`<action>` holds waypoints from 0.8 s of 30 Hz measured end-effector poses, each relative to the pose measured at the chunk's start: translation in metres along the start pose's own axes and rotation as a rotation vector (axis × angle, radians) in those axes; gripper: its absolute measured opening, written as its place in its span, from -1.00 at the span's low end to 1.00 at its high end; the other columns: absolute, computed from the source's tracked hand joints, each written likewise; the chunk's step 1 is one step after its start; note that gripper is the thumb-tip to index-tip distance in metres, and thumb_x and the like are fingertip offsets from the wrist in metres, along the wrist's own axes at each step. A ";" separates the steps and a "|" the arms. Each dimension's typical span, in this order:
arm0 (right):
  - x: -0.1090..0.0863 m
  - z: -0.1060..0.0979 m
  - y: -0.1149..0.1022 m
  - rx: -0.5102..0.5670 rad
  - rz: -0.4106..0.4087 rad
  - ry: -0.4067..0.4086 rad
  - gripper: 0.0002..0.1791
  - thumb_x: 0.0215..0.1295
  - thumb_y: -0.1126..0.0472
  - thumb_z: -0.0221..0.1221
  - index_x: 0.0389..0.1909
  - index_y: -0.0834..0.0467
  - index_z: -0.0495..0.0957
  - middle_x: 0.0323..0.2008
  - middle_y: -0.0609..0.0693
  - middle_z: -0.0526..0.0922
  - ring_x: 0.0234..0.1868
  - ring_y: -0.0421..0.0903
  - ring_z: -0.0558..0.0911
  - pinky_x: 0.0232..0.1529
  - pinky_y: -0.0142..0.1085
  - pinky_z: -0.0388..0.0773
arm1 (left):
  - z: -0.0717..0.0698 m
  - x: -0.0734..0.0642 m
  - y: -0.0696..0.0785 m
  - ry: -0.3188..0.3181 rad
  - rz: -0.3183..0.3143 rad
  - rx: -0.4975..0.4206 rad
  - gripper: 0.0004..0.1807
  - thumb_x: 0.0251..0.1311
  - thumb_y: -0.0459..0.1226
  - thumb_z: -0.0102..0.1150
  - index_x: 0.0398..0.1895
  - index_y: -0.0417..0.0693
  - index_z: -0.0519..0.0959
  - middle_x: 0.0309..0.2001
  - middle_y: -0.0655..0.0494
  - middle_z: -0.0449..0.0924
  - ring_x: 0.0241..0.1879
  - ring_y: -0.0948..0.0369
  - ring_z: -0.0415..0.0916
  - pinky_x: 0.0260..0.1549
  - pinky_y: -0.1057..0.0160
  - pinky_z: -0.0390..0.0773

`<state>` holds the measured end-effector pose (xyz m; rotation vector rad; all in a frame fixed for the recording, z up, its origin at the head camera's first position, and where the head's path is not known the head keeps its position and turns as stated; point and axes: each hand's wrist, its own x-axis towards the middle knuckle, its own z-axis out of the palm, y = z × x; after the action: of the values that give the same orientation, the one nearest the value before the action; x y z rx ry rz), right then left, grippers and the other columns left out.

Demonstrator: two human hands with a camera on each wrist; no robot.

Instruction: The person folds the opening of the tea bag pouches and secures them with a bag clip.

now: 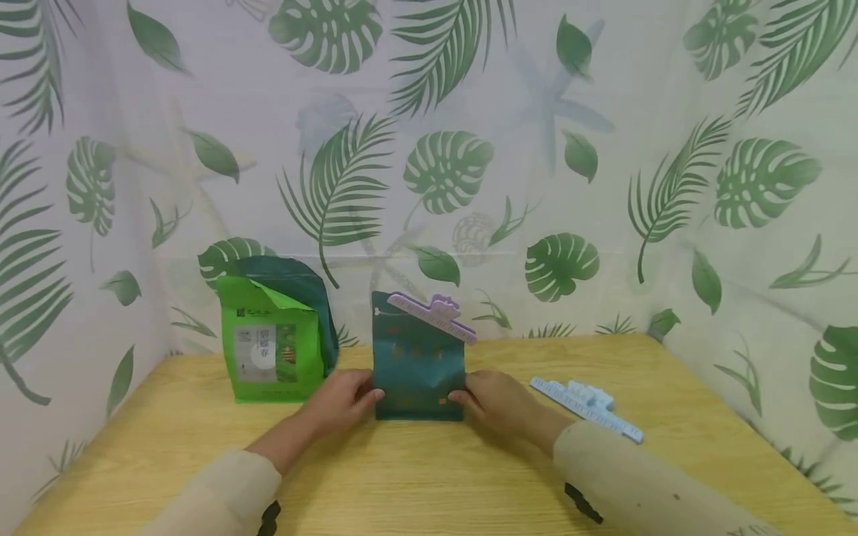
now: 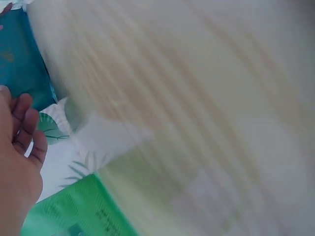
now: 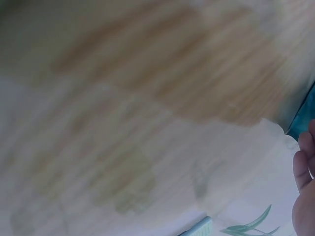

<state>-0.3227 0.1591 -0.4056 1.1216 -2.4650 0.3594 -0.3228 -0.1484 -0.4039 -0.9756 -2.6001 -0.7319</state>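
Observation:
A dark green pouch [image 1: 418, 372] stands upright on the table, with a purple sealing clip [image 1: 434, 316] slanting across its top right corner. My left hand [image 1: 342, 402] holds the pouch's lower left edge, its thumb on the front face. At the lower right edge my right hand [image 1: 499, 403] grips it the same way. The fingers behind the pouch are largely hidden. In the left wrist view the left hand [image 2: 19, 147] is beside the teal-looking pouch [image 2: 24, 59]. Only a sliver of the pouch [image 3: 305, 115] shows by the right hand [image 3: 306, 196] in the right wrist view.
On the left, a bright green bag [image 1: 268, 346] stands in front of another dark green bag [image 1: 295, 275]. A light blue sealing clip [image 1: 586, 408] lies to the right of the right hand on the wooden table [image 1: 429, 484]. Leaf-patterned cloth [image 1: 436, 246] surrounds the back and sides.

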 end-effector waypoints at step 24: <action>0.017 0.005 0.030 -0.025 0.233 -0.042 -0.64 0.50 0.03 0.09 -0.53 0.05 0.46 -0.61 -0.12 0.51 -0.55 -0.18 0.50 -0.44 -0.22 0.48 | 0.030 0.029 0.015 0.034 -0.298 0.480 -0.64 0.40 -0.01 0.14 -0.27 -0.15 0.55 -0.37 -0.05 0.65 -0.37 -0.05 0.64 -0.38 0.00 0.59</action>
<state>-0.3565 0.1653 -0.4038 0.8413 -2.6363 0.3745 -0.3366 -0.1072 -0.4118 -0.4373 -2.7265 -0.1555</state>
